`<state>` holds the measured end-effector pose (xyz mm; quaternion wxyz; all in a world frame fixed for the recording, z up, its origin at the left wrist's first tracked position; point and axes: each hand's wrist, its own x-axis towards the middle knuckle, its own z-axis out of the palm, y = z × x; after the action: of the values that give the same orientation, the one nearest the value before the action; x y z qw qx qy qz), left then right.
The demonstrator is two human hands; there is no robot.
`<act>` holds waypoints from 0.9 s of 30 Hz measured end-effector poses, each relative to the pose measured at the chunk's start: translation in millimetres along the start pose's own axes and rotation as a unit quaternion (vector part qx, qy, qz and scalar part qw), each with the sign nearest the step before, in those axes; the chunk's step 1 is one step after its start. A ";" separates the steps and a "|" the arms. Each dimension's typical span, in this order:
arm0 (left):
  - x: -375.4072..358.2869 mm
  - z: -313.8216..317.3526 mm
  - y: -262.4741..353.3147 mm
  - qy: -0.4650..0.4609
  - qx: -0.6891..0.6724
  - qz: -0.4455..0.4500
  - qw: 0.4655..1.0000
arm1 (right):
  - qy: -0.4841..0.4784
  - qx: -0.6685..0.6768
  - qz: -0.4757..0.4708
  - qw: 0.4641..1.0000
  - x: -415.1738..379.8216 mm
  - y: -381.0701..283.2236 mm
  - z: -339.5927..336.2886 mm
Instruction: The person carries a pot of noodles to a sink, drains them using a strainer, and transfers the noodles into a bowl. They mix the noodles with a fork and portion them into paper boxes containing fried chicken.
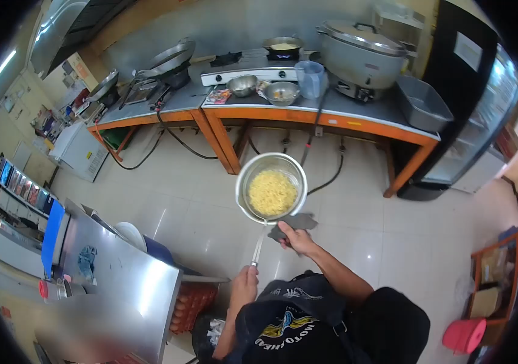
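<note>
In front of my body, above the floor, is a round metal pot [241,203] with what look like pale yellow noodles [273,193] inside. My left hand [244,286] is wrapped round a long handle [257,247] that runs up to the near rim. It looks like a strainer's or pan's handle; where it joins is hard to make out. A dark grey cloth [305,223] is bunched against the near right rim, and my right hand [296,238] grips the pot's edge through it, thumb on top.
Ahead, an orange-framed counter [344,124] carries a gas stove [250,74], a large rice cooker [362,60], metal bowls [281,92], a plastic jug [310,79] and a grey tub [424,104]. A steel table [122,273] stands left; a blurred person is beside it. Hoses hang below the counter.
</note>
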<state>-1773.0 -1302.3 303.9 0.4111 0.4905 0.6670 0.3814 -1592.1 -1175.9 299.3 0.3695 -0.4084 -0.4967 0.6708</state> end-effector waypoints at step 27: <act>734.2 -182.4 157.8 0.084 0.096 0.167 0.978 | 0.006 0.235 -0.133 0.963 754.0 -210.2 20.0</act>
<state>-2020.3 -574.9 387.6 0.2354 0.5985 0.6416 0.4181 -1888.0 -454.5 369.8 0.5437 -0.2441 -0.3723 0.7114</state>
